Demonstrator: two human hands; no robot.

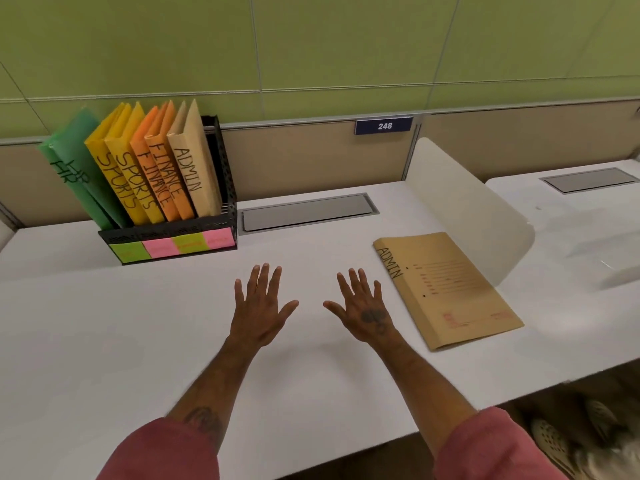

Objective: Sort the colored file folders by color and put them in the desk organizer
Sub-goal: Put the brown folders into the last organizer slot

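Item: brown ADMIN folder [446, 289], flat on desk [138, 323]; judged light, thin, flexible, best pinched at spine. Left hand [259, 306] and right hand [363, 310] are spread, nothing held.

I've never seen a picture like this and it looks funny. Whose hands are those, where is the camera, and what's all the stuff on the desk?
The camera sits on a person's head, looking down, so you see their own arms. The left hand and right hand are spread open over the white desk, holding nothing. At the back left stands a black organizer with folders upright in it: green HR folders, yellow SPORTS folders, orange FINANCE folders and a brown ADMIN folder. A second brown ADMIN folder lies flat beside the right hand, not yet put away.
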